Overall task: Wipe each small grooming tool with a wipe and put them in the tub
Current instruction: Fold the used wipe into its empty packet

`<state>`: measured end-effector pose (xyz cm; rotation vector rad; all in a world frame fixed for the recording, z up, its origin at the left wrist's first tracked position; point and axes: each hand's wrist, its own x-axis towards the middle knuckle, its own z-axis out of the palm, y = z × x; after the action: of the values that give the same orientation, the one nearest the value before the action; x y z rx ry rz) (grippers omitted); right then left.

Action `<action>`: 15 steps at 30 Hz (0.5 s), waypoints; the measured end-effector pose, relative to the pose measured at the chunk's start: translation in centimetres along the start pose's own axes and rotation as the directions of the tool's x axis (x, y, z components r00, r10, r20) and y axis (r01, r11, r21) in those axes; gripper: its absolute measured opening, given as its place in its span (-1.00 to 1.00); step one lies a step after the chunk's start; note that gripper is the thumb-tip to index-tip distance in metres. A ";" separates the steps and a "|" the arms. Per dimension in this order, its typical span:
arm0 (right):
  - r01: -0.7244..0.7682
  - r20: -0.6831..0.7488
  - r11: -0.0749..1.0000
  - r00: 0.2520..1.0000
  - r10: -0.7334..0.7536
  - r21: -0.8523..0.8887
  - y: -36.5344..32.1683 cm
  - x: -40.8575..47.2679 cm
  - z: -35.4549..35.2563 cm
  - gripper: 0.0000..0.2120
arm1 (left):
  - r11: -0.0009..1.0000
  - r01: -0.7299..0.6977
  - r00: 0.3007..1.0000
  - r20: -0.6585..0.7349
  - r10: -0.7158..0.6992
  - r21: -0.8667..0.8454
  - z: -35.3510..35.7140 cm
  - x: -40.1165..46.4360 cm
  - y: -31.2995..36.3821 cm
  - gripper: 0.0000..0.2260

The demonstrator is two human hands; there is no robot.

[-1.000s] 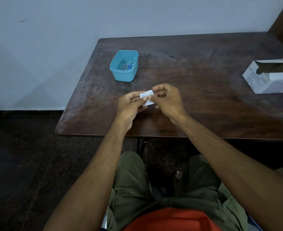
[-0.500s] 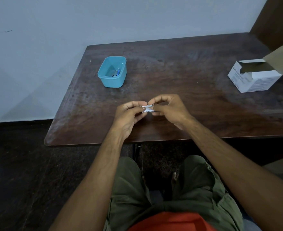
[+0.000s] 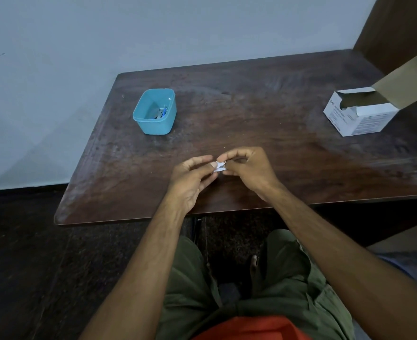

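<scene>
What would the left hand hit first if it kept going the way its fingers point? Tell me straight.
The left hand points right, so almost at once it meets the white wipe packet and the right hand pinching it. Depth between them is hard to judge.

Bare tabletop [image 3: 251, 114] lies open from the hands toward 12 o'clock, with the blue tub [image 3: 155, 111] standing at 10 o'clock and the open white box [image 3: 361, 114] at 2 o'clock.

arms: bare, no sleeves showing
trousers [image 3: 288, 290]: olive green, creased, seamed pocket at the right thigh
top [image 3: 251, 328]: orange-red, just below the trousers' waist
</scene>
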<state>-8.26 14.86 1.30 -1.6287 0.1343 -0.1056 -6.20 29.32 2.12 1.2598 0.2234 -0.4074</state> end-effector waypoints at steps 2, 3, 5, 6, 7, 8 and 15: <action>-0.008 -0.004 1.000 1.000 0.008 0.002 0.2 -0.1 -0.1 -0.79 | 1.000 0.010 1.000 -0.008 -0.010 0.003 0.3 0.0 -0.1 -0.77; -0.010 -0.006 1.000 1.000 0.010 0.007 0.2 -0.2 -0.1 -0.79 | 1.000 0.010 1.000 -0.009 -0.010 0.001 0.4 0.1 -0.2 -0.76; -0.014 -0.009 1.000 1.000 0.014 0.019 0.0 -0.4 -0.2 -0.80 | 1.000 -0.001 1.000 -0.011 0.001 -0.001 0.6 0.1 -0.2 -0.75; -0.019 -0.009 0.999 1.000 0.019 0.031 -0.1 -0.5 -0.2 -0.80 | 1.000 -0.015 1.000 -0.014 0.015 0.002 0.7 0.1 -0.2 -0.76; -0.027 -0.007 0.998 1.000 0.027 0.056 -0.2 -0.6 -0.3 -0.81 | 0.999 -0.033 0.999 -0.018 0.033 0.006 0.8 0.2 -0.3 -0.77; -0.040 -0.005 0.995 0.999 0.041 0.095 -0.3 -0.6 -0.4 -0.81 | 0.999 -0.052 0.998 -0.021 0.052 0.009 0.8 0.2 -0.3 -0.78; -0.128 0.007 0.984 0.992 0.129 0.122 -0.6 -0.7 -0.8 -0.85 | 0.959 -0.218 0.975 -0.004 0.223 0.181 1.1 0.4 -0.8 -0.82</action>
<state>-9.10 14.21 1.95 -1.4933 0.2291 -0.0153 -6.26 28.00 1.65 1.4514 0.0659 -0.2228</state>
